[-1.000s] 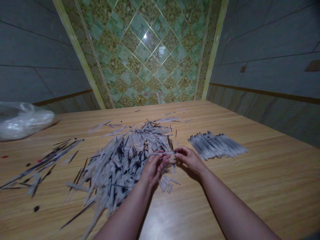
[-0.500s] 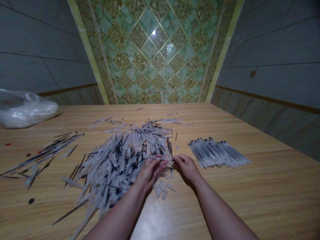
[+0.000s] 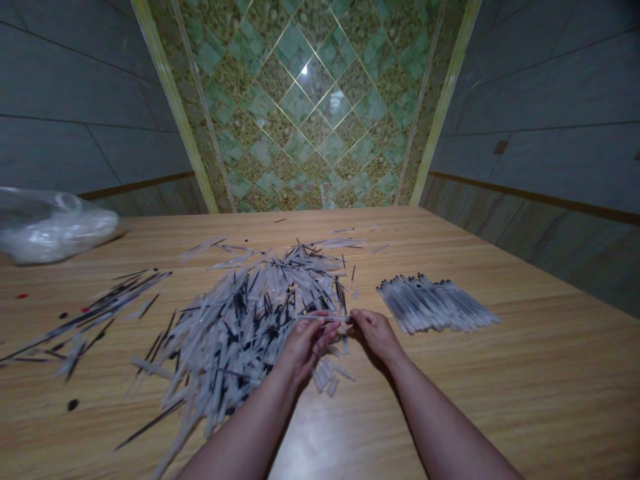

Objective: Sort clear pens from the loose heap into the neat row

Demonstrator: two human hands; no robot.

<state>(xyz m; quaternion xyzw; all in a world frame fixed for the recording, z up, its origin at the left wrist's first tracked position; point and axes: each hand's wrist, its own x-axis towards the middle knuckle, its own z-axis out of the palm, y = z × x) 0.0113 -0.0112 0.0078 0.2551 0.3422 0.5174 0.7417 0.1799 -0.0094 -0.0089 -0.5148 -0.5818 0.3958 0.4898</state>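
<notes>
Over the near right edge of a loose pile, my left hand (image 3: pixel 306 345) is closed in a pinch around a slim translucent tube (image 3: pixel 311 317), held almost level. The fingertips of my right hand (image 3: pixel 375 335) are pinched at the tube's right end, where a small dark tip shows. Whatever lies inside that pinch is too small to make out. Below and left of my hands spreads the pile of clear tubes and dark thin rods (image 3: pixel 235 333). Several short clear pieces (image 3: pixel 327 375) lie beside my left wrist.
Right of my hands lies a neat row of filled tubes (image 3: pixel 435 307) with dark ends at the far side. Long dark rods (image 3: pixel 110 297) are scattered at the left. A clear plastic bag (image 3: pixel 60 230) rests on the wooden table (image 3: pixel 525 387) at the far left.
Both hands keep their hold on the tube and have barely moved. The view has shifted slightly, so the things at the left appear a little farther right and lower.
</notes>
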